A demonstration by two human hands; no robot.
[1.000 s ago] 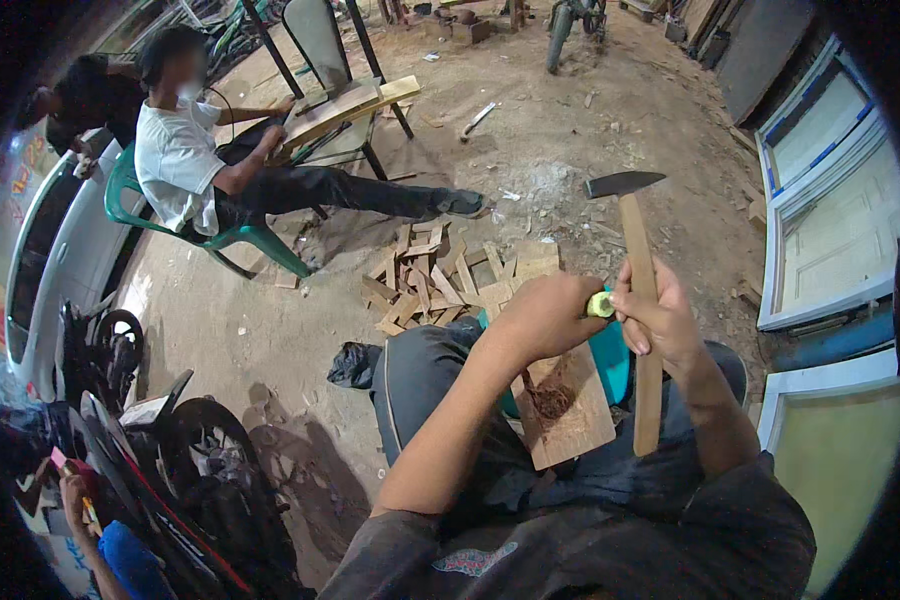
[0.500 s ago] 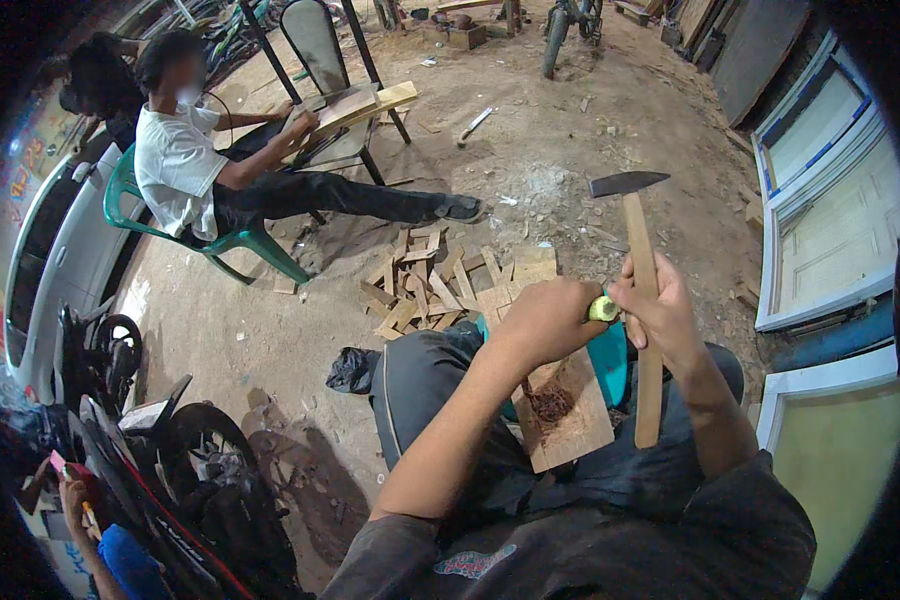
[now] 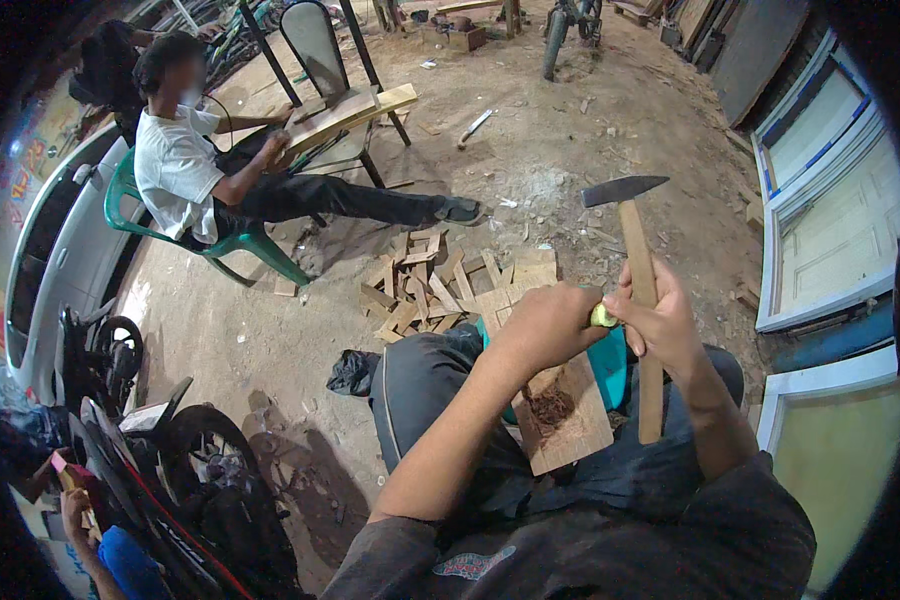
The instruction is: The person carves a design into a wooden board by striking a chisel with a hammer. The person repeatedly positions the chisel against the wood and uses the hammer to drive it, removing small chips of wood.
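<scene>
My left hand (image 3: 550, 325) is wrapped round a tool with a yellow-green handle (image 3: 602, 316); only the handle's end shows, and the rest is hidden by the hand. In my right hand (image 3: 662, 310) is a hammer (image 3: 640, 265) with a pale wooden handle, held upright with its dark head (image 3: 624, 190) at the top. The right fingertips are close to the yellow-green end; I cannot tell whether they touch it. Below both hands a wooden board (image 3: 582, 440) slants across my lap, with brown shavings (image 3: 548, 408) on it. Something teal (image 3: 608, 365) shows under the board.
Wood offcuts (image 3: 430, 285) lie heaped on the dirt ahead. At left, a person (image 3: 180, 150) on a green chair (image 3: 260, 258) handles a plank (image 3: 345, 120). Motorcycles (image 3: 200, 460) stand at lower left, with another person's hand (image 3: 75, 500). White-framed panels (image 3: 825, 190) lean at right.
The hammer has shifted slightly left, its head tipping a little. My left hand keeps its grip on the yellow-green handle. The seated person's near hand has drawn back along the plank.
</scene>
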